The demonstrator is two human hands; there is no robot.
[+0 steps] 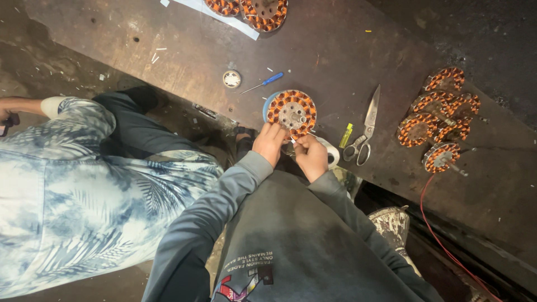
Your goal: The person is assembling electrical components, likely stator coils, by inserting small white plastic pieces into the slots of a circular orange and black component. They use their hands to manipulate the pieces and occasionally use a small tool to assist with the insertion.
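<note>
On a scarred, dark metal workbench (168, 39), a person in a grey sweatshirt is working at one round motor stator (291, 113) wound with copper coils, lying flat near the bench's front edge on top of a blue disc. Both hands are meeting at the stator's near rim. The left hand (269, 142) is curling its fingers closed against the lower left edge of the coils, touching them. The right hand (311, 156) is pinching narrowly at a small pale piece just below the rim; what exactly it is gripping is too small to tell. A white roll of tape (332, 154) is sitting just beside that hand, partly hidden by it.

Five more wound stators are lying in a loose cluster (442, 117) well apart at the right, and two others (249, 8) are resting at the bench's far edge on a pale strip. One pair of scissors (364, 131) is lying near the right hand, with one small yellow marker (347, 135) between them. One blue-handled screwdriver (264, 83) and one small round bearing (231, 79) are lying beyond the stator. A red wire (442, 235) is trailing down from the cluster. Another person in a pale blue patterned shirt (84, 190) is sitting close at the left.
</note>
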